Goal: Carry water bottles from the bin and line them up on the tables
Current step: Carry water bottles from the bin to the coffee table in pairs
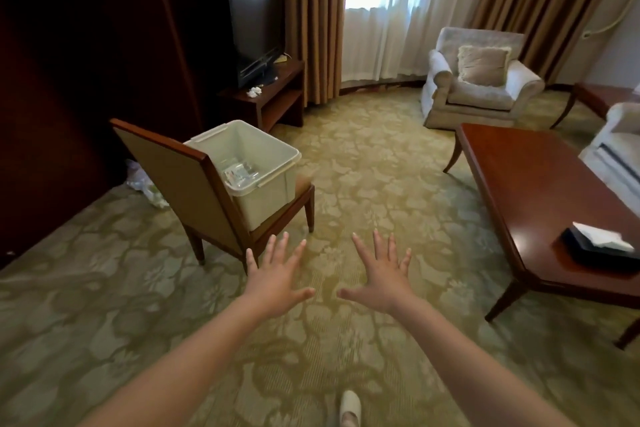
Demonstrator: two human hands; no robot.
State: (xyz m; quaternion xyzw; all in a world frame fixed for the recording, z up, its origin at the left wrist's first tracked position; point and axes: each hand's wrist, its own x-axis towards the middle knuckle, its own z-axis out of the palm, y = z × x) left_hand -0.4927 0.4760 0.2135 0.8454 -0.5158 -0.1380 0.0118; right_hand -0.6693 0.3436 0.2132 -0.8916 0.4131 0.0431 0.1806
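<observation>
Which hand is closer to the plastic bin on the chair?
Left. The left hand hovers just short of the bin on its chair; the right hand is farther right, over carpet.

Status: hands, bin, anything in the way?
Left hand and right hand open, empty, over carpet. Bin on chair seat ahead-left, bottles low inside. Chair back stands on the bin's near side.

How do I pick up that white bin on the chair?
Take the bin by its rim: it's open-topped, and a lip sticks out all round. Come from above and the chair's open front, since the chair back stands against one side. Probably left hand and right hand hook under opposite edges.
</observation>
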